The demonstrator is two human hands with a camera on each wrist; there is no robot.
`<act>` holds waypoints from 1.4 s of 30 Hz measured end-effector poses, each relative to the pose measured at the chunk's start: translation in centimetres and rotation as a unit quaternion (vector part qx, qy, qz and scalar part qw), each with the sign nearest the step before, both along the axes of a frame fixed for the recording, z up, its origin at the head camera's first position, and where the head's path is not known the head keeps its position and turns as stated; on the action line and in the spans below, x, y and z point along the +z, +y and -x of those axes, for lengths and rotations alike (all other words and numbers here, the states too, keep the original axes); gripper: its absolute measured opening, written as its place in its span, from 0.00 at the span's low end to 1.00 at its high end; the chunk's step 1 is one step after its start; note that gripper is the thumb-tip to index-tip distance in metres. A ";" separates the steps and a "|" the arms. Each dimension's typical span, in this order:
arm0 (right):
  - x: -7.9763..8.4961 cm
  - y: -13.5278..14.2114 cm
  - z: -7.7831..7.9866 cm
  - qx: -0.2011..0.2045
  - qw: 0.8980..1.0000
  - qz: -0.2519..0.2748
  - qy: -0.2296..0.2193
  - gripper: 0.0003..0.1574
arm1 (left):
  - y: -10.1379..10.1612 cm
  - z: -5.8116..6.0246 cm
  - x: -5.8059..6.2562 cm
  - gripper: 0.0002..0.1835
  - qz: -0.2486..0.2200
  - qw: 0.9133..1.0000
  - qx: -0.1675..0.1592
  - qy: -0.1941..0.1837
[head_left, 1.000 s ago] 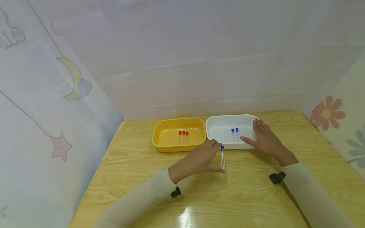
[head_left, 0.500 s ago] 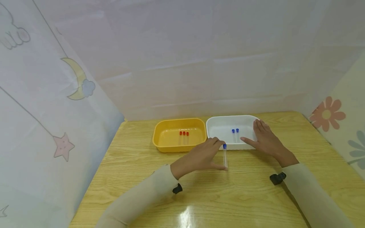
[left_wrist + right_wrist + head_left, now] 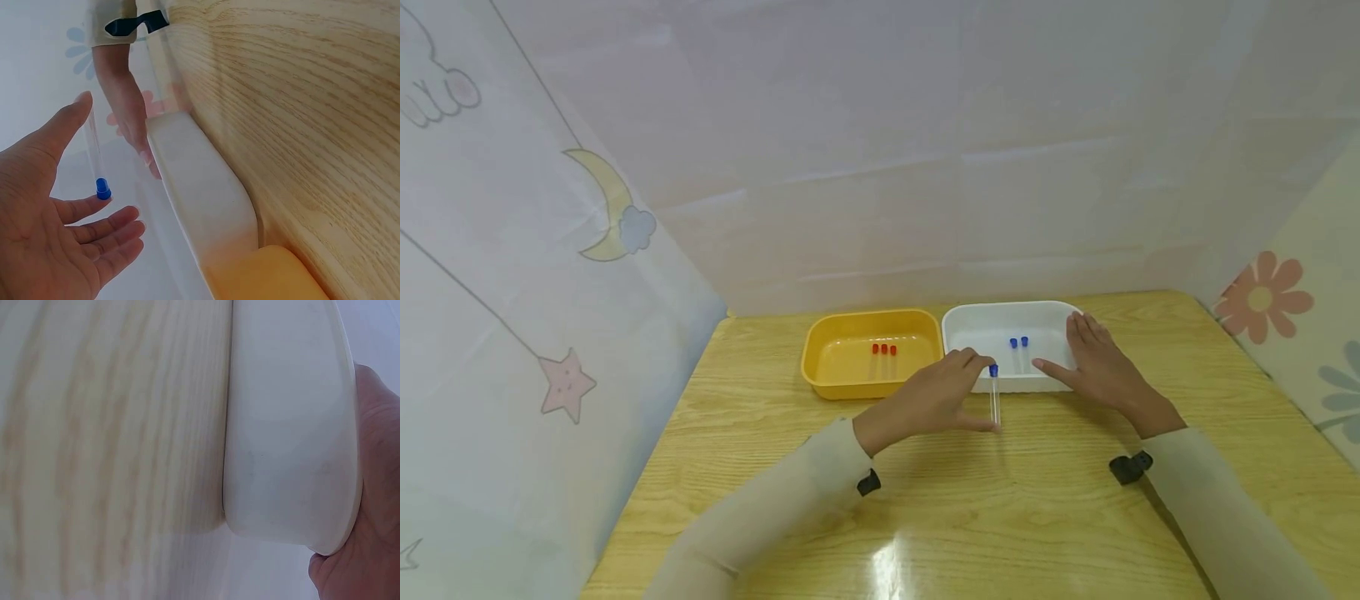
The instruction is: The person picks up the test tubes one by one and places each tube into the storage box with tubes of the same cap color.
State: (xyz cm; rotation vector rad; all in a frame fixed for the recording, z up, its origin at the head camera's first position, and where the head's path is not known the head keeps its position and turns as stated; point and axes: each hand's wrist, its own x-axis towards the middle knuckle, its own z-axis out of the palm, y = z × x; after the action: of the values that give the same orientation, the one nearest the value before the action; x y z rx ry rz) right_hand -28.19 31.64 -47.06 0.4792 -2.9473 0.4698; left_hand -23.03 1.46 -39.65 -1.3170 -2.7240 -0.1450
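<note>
My left hand (image 3: 934, 395) pinches a clear test tube (image 3: 996, 404) end to end, thumb at the bottom and index finger on the blue cap (image 3: 103, 189). The tube stands nearly upright in the head view, overlapping the front wall of the white tray (image 3: 1030, 384). In the left wrist view the other fingers spread free of it. My right hand (image 3: 1101, 371) rests on the tray's right end, fingers along the rim and thumb over the front corner. Inside lie two blue-capped test tubes (image 3: 1019, 357), side by side.
A yellow tray (image 3: 850, 391) adjoins the white one on the left, holding three red-capped tubes (image 3: 883, 362). Both trays are near the back of the wooden table (image 3: 1000, 517), before a pale wall (image 3: 865, 167).
My left hand has carried the blue-capped tube forward and slightly right, closer to the white tray. The right hand stays on the tray's rim.
</note>
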 end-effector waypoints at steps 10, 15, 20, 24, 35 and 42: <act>0.1 -0.3 0.0 0.003 1.000 0.003 -0.003 0.66 | -0.1 1.1 -0.2 0.53 -0.013 1.000 0.008 -0.009; 0.1 -0.3 0.1 0.000 1.000 0.001 -0.010 0.67 | 0.1 1.8 -0.2 0.53 -0.008 1.000 0.010 -0.006; 0.2 -0.4 0.0 -0.001 1.000 0.005 -0.013 0.67 | 0.5 2.3 -0.2 0.51 -0.010 0.999 0.017 -0.029; 0.4 -0.4 -0.2 -0.001 1.000 0.003 -0.010 0.67 | 0.8 2.7 -0.4 0.51 -0.007 0.999 0.018 -0.031; 0.6 -0.3 -0.3 -0.004 1.000 0.000 -0.012 0.67 | 1.7 3.8 0.0 0.52 0.005 0.999 0.031 -0.035; 0.5 -0.2 -0.5 -0.006 1.000 0.003 -0.013 0.67 | 2.0 4.6 0.1 0.55 0.003 0.998 0.036 -0.050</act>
State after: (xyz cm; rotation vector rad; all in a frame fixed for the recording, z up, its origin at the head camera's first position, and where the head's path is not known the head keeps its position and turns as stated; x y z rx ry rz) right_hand -27.73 31.48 -46.52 0.4570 -2.9715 0.4863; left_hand -27.61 3.46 -39.59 -1.2441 -2.8524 -0.2022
